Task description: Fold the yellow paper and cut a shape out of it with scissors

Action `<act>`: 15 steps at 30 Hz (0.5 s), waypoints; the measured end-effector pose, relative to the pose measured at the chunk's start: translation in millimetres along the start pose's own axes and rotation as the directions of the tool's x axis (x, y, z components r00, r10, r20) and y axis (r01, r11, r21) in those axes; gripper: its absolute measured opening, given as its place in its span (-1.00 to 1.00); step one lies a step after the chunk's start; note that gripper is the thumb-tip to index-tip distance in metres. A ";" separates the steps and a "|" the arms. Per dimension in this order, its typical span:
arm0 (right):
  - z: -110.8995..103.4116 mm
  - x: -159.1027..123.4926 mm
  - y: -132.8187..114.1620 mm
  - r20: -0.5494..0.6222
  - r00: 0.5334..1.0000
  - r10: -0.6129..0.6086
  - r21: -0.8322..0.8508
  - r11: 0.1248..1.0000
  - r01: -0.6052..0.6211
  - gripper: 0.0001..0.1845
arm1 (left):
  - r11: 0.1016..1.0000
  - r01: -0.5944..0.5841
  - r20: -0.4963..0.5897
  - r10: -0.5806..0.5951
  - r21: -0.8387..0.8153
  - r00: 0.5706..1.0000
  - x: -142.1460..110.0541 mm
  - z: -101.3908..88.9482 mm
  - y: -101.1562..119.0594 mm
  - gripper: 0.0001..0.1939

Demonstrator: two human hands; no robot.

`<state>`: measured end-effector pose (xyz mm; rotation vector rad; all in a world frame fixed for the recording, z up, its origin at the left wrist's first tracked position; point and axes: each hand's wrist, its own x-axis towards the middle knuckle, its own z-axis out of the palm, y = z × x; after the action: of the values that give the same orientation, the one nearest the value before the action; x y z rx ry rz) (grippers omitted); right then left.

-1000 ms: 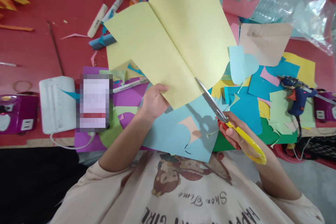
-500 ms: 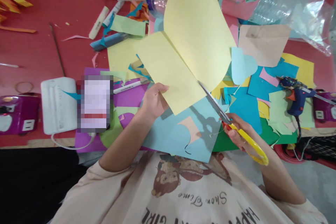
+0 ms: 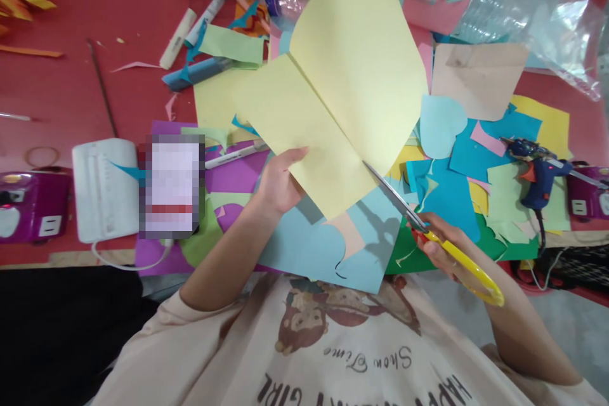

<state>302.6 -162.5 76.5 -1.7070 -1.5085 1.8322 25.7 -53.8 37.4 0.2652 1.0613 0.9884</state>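
Scissors point(image 3: 428, 235) drawn back right | right hand point(image 3: 445, 247) grips them | left hand point(image 3: 280, 181) pinches yellow sheet point(image 3: 342, 95) | glue gun point(image 3: 537, 171) nearby

A red table point(image 3: 71, 89) fills the upper part of the view, its near edge running across just above the grey floor point(image 3: 561, 323). Loose coloured paper scraps point(image 3: 476, 158) cover the table's right half up to that near edge. Crumpled clear plastic wrap point(image 3: 533, 19) lies toward the far right corner. A white power strip point(image 3: 104, 187) sits near the near edge on the left. Light is even and soft.
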 end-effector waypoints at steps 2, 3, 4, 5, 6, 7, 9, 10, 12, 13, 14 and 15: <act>0.1 0.1 0.3 0.001 1.000 -0.007 -0.003 1.000 0.007 -0.44 | 1.000 -0.008 0.007 0.008 -0.017 1.000 -1.0 0.7 0.5 -0.86; -0.1 0.3 0.4 -0.001 1.000 -0.011 -0.015 1.000 0.011 -0.45 | 1.000 -0.010 0.009 0.010 -0.023 1.000 -1.4 1.1 0.8 -0.86; -0.4 0.4 0.6 -0.004 1.000 -0.016 -0.031 0.999 0.016 -0.44 | 1.000 -0.011 0.010 0.011 -0.026 1.000 -1.7 1.5 1.0 -0.86; -0.8 0.3 0.8 -0.006 1.000 -0.023 -0.048 0.999 0.023 -0.43 | 1.000 -0.012 0.011 0.012 -0.026 1.000 -1.9 1.7 1.1 -0.86; -1.2 0.0 0.9 0.000 0.999 -0.033 -0.064 0.997 0.033 -0.41 | 1.000 -0.016 0.011 0.016 -0.025 1.000 -2.0 1.7 1.0 -0.86; -1.6 -0.7 1.0 0.005 0.999 -0.044 -0.074 0.996 0.044 -0.41 | 0.999 -0.024 0.011 0.024 -0.024 1.000 -2.0 1.5 0.8 -0.86; -2.1 -2.8 1.0 0.030 0.998 -0.054 -0.086 0.995 0.056 -0.45 | 0.999 -0.039 0.018 0.039 -0.021 0.999 -2.2 1.0 0.2 -0.85; -2.3 -4.1 0.8 0.054 0.997 -0.059 -0.091 0.994 0.064 -0.47 | 0.999 -0.044 0.026 0.044 -0.020 0.999 -2.4 0.7 0.0 -0.84; -2.2 -6.1 0.0 0.113 0.991 -0.078 -0.092 0.992 0.088 -0.48 | 0.998 -0.056 0.046 0.057 -0.024 0.997 -3.1 0.2 -0.2 -0.83; -1.8 -6.5 -0.6 0.137 0.987 -0.087 -0.087 0.991 0.100 -0.46 | 0.998 -0.058 0.059 0.059 -0.025 0.997 -3.5 0.1 -0.1 -0.82; -1.3 -6.5 -1.4 0.152 0.983 -0.100 -0.076 0.991 0.112 -0.42 | 0.998 -0.058 0.072 0.059 -0.024 0.996 -3.9 -0.1 0.0 -0.82; -0.4 -5.9 -2.4 0.158 0.981 -0.112 -0.064 0.990 0.123 -0.38 | 0.998 -0.056 0.083 0.058 -0.022 0.995 -4.3 -0.3 0.1 -0.83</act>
<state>303.7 -165.5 82.0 -1.5006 -1.7179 1.9072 24.8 -57.2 39.9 0.3197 0.9724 1.0295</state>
